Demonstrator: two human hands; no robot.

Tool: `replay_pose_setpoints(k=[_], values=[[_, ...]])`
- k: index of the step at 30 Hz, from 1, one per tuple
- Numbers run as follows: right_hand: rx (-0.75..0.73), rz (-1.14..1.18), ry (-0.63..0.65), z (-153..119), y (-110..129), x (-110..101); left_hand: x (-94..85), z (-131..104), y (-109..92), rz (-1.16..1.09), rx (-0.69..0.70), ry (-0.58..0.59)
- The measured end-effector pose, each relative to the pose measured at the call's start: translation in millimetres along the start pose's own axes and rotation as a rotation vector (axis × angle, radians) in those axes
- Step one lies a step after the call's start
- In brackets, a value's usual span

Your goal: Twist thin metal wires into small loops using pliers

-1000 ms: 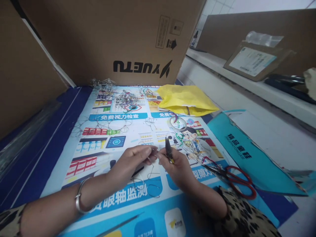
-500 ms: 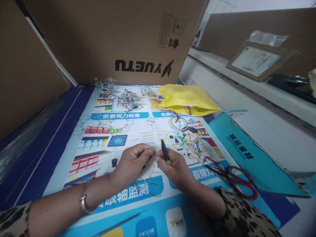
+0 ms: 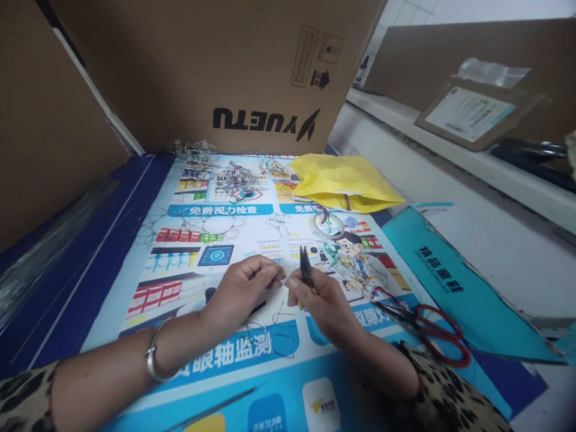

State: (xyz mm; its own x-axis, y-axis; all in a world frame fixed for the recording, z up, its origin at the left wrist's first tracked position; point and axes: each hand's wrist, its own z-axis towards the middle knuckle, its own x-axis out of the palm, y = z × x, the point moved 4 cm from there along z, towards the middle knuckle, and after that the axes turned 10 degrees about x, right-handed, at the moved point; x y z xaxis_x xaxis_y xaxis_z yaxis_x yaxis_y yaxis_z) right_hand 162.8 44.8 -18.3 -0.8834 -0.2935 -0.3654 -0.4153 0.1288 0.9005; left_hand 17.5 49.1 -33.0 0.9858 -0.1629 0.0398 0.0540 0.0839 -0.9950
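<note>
My left hand, with a metal bangle on the wrist, is closed in a pinch over the printed sheet. A thin wire shows faintly at its fingertips; most of it is hidden. Close beside it, my right hand is wrapped round small pliers, their dark jaws pointing up and away from me. A narrow gap separates the fingertips of the two hands. Below them, loose bent wires lie on the sheet.
Tangled wires lie at the back, near a yellow pouch. A roll of tape and more wires sit mid-right. Red-handled scissors rest right of my right hand, beside a teal card. A cardboard box stands behind.
My hands have come slightly apart at the fingertips, where they were touching. The pliers in my right hand have shifted a little to the right and turned more upright.
</note>
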Motion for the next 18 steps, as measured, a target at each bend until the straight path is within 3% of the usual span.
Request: replay_pose_setpoints(k=[5, 9, 18], values=[[0.073, 0.187, 0.198, -7, -3, -4, -11.2, 4, -1, -0.025, 0.041, -0.164], [0.146, 0.181, 0.339, -13, -6, 5, -14.2, 5, 2, -0.072, 0.05, -0.23], [0.235, 0.144, 0.361, -12, -7, 15, -10.5, 1, -3, -0.066, 0.089, -0.201]])
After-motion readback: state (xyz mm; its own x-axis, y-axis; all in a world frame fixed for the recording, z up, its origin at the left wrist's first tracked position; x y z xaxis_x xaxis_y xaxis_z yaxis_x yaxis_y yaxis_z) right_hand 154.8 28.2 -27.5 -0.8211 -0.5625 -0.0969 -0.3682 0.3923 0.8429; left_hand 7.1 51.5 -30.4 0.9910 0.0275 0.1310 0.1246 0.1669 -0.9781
